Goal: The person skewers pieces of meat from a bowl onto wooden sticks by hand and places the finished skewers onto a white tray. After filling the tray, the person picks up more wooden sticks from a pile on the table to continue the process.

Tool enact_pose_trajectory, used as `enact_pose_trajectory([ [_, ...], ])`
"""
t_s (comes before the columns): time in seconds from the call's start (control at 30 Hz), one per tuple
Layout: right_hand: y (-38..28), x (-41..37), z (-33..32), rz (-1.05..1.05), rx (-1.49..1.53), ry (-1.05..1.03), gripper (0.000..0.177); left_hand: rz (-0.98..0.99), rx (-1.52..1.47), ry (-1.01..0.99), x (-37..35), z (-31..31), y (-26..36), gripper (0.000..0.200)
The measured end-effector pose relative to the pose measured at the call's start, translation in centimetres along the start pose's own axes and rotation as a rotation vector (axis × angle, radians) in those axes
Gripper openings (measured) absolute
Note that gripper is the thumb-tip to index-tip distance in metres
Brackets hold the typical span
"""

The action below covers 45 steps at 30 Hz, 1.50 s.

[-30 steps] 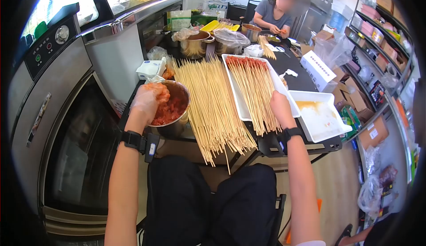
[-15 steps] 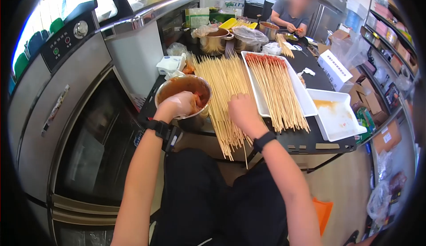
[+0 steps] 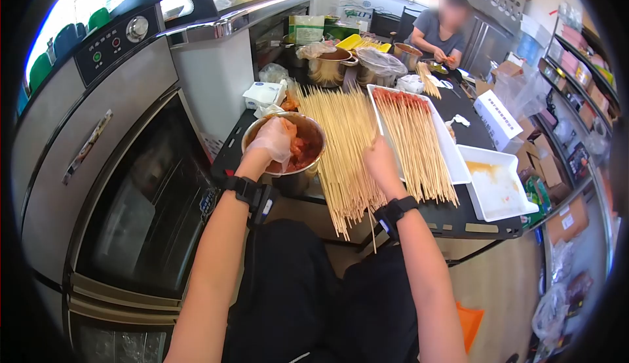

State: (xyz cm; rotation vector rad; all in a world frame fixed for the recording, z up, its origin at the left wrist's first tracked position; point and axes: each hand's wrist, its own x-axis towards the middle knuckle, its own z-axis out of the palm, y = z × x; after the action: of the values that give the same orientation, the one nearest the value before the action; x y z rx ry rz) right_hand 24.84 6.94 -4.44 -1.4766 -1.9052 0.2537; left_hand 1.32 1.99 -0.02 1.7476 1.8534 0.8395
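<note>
My left hand (image 3: 274, 141), in a clear plastic glove, is inside a metal pot (image 3: 318, 160) at the left of the table. Its fingers are closed on a piece of the red marinated meat (image 3: 303, 152). My right hand (image 3: 380, 156) is bare and closed at the right edge of a wide pile of bare wooden skewers (image 3: 341, 147); a thin skewer sticks out below the fist. To its right, a white tray (image 3: 460, 166) holds many skewers with red meat (image 3: 401, 99) on their far ends.
A second white tray (image 3: 501, 196) with brownish liquid lies at the right. Behind are lidded pots (image 3: 327, 69), a yellow tray (image 3: 354, 42) and a tissue pack (image 3: 262, 94). Across the table a person (image 3: 440, 32) sits handling food. Shelves line the right wall.
My left hand has lifted and shifted toward the pot's far left side, uncovering more meat. My right hand stays closed by the skewers. The whole view has shifted slightly.
</note>
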Motion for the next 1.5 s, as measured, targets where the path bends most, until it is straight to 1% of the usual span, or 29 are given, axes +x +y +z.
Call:
enact_pose_trajectory([
  [0.03,0.0,0.1,-0.4,0.024,0.071,0.071,0.018,-0.105,-0.188,0.034,0.2,0.0,-0.2,0.018],
  [0.07,1.4,0.6,0.1,-0.064,0.164,0.132,0.021,-0.188,-0.458,-0.044,0.3,-0.1,-0.6,0.025],
  [0.1,1.6,0.5,-0.5,-0.075,0.164,0.123,0.021,-0.195,-0.465,-0.034,1.3,0.3,-2.1,0.025],
  [0.17,0.7,-0.5,-2.5,-0.059,0.436,0.191,0.022,-0.047,-0.367,0.029,3.7,1.9,-6.1,0.032],
  [0.2,0.1,-1.3,-3.6,-0.063,0.439,0.183,0.022,-0.143,-0.593,0.041,2.1,0.9,-3.9,0.039],
  [0.23,-0.7,-2.4,-5.1,0.038,0.720,0.073,0.023,-0.150,-0.595,0.046,1.1,0.1,-2.1,0.039],
  [0.27,-1.5,-3.4,-6.5,0.145,0.994,-0.042,0.025,-0.241,-0.955,-0.004,0.4,-0.5,-0.6,0.040],
  [0.3,-2.7,-4.4,-7.3,0.145,0.992,-0.052,0.025,-0.329,-1.317,-0.056,-0.2,-1.0,0.1,0.041],
  [0.33,-4.3,-5.5,-7.8,0.144,1.085,0.021,0.026,-0.299,-1.369,-0.138,-0.5,-1.4,0.3,0.045],
  [0.37,-5.4,-6.4,-8.4,0.141,1.177,0.096,0.028,-0.302,-1.373,-0.131,-0.6,-1.4,0.1,0.045],
  [0.4,-5.9,-7.1,-9.3,0.140,1.177,0.089,0.028,-0.303,-1.466,-0.205,-0.5,-1.4,-0.2,0.040],
  [0.43,-6.2,-7.9,-10.1,0.141,1.315,0.025,0.030,-0.302,-1.556,-0.279,-0.4,-1.4,-0.5,0.036],
  [0.47,-6.5,-8.5,-10.5,0.143,1.453,-0.041,0.032,-0.304,-1.557,-0.274,0.1,-1.0,-1.5,0.036],
  [0.53,-7.0,-9.4,-10.7,0.148,1.567,-0.089,0.033,0.516,-0.337,-0.164,1.2,-0.2,-3.9,0.027],
  [0.57,-7.2,-9.8,-10.6,0.153,1.679,-0.134,0.034,0.513,-0.335,-0.162,1.5,0.1,-4.5,0.027],
  [0.63,-8.1,-10.3,-10.0,0.145,1.679,-0.133,0.035,0.133,-1.145,-0.241,1.8,0.4,-4.4,0.019],
  [0.7,-10.4,-10.8,-9.5,0.424,1.620,0.091,0.036,0.082,-1.236,-0.261,0.7,-0.2,-3.2,0.019],
  [0.73,-10.4,-11.2,-9.0,0.380,1.623,0.087,0.036,0.030,-1.328,-0.283,0.2,-0.6,-2.6,0.019],
  [0.77,-9.8,-11.7,-8.7,0.379,1.627,0.083,0.036,0.029,-1.324,-0.279,-0.1,-0.9,-2.1,0.019],
  [0.83,-8.1,-12.5,-8.2,0.279,1.762,-0.187,0.036,-0.014,-1.293,-0.312,-0.6,-1.3,-1.2,0.017],
  [0.87,-7.5,-12.7,-7.9,0.299,1.835,-0.278,0.031,-0.015,-1.292,-0.306,-0.9,-1.6,-0.7,0.017],
  [0.97,-7.0,-13.6,-6.9,0.319,1.824,-0.425,0.027,-0.168,-1.366,-0.326,-1.4,-2.0,0.0,0.020],
  [1.03,-7.9,-14.1,-6.4,0.326,1.728,-0.391,0.025,-0.093,-1.415,-0.298,-0.9,-1.4,-0.9,0.021],
  [1.1,-9.1,-14.5,-6.2,0.468,1.574,-0.337,0.024,-0.066,-1.417,-0.259,-0.8,-1.2,-1.4,0.021],
  [1.17,-8.9,-15.1,-5.5,0.471,1.604,-0.361,0.023,-0.040,-1.419,-0.220,-0.9,-1.1,-1.5,0.020],
  [1.27,-8.4,-16.1,-4.3,0.311,1.432,-0.489,0.023,-0.121,-1.405,-0.204,-0.7,-1.4,-1.3,0.020],
  [1.37,-8.7,-17.0,-3.7,0.299,1.328,-0.545,0.024,-0.106,-1.457,-0.236,-0.3,-1.4,-1.8,0.020],
  [1.43,-9.1,-17.6,-3.6,0.312,1.307,-0.542,0.024,-0.163,-1.494,-0.102,-0.1,-1.1,-1.6,0.021],
  [1.5,-9.1,-17.9,-3.4,0.356,1.321,-0.569,0.023,-0.156,-1.522,-0.076,-0.1,-1.0,-1.6,0.022],
])
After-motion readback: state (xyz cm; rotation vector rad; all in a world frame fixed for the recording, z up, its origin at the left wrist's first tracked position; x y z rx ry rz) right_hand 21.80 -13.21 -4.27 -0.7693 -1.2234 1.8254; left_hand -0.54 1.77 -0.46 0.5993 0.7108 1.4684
